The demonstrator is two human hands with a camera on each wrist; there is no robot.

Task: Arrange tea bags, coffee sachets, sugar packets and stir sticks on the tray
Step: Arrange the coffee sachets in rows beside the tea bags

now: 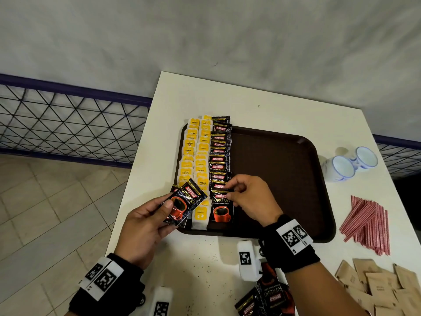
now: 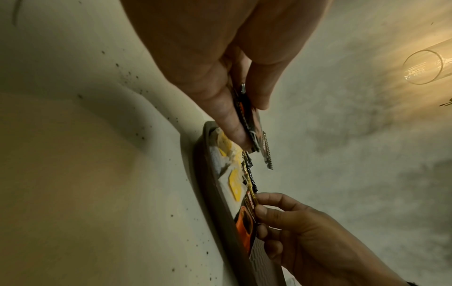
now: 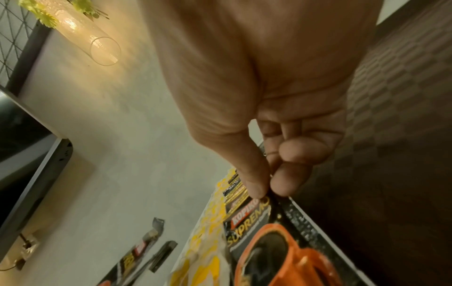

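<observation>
A brown tray (image 1: 278, 174) lies on the white table (image 1: 227, 103). Two columns of yellow tea bags (image 1: 197, 153) fill its left side, with a column of black coffee sachets (image 1: 219, 160) beside them. My right hand (image 1: 248, 197) pinches the top edge of the nearest coffee sachet (image 1: 221, 208) in that column, thumb and forefinger meeting on it (image 3: 265, 201). My left hand (image 1: 145, 226) grips a few coffee sachets (image 1: 183, 204) over the tray's front left corner, thumb on top; in the left wrist view they (image 2: 254, 131) show edge-on.
Red stir sticks (image 1: 366, 222) lie in a heap right of the tray. Brown sugar packets (image 1: 378, 288) are piled at the front right. More coffee sachets (image 1: 266, 295) lie at the table's front edge. Two white cups (image 1: 350, 165) lie on their sides at the far right.
</observation>
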